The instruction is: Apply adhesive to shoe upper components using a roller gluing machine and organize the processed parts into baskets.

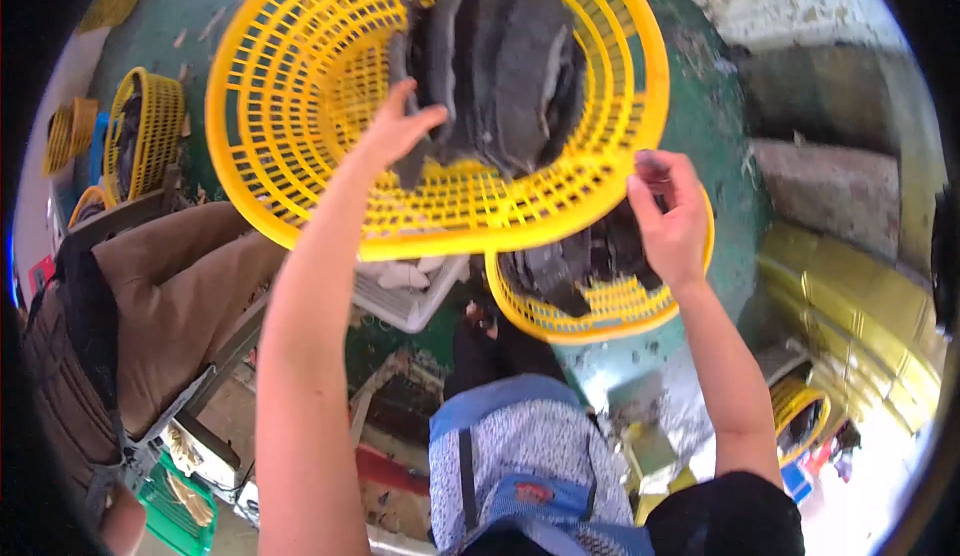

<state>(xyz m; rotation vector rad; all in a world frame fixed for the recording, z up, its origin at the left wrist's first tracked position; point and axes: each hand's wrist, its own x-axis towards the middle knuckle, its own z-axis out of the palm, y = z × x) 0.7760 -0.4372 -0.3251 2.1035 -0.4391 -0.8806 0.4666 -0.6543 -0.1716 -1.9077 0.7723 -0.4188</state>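
A large yellow plastic basket [290,171] with slatted sides fills the upper middle. In it, right of its centre, stands a row of dark grey, flat, curved pieces [490,66], packed side by side; their exact kind cannot be made out. My left hand [395,134] reaches over the near rim, thumb and finger gripping the left edge of the row. Just off the basket's right rim is my right hand [672,211], its fingers curled but apart from the thumb, with nothing seen between them. Beneath it, a second yellow basket [590,328] holds similar dark pieces [565,271].
A grey-white crate [408,311] with pale pieces sits below the large basket. At the left, a person in brown trousers [190,271] is close by, near more yellow baskets [160,126]. Yellow-gold sheeting [850,296] lies right; a green basket [180,506] is lower left.
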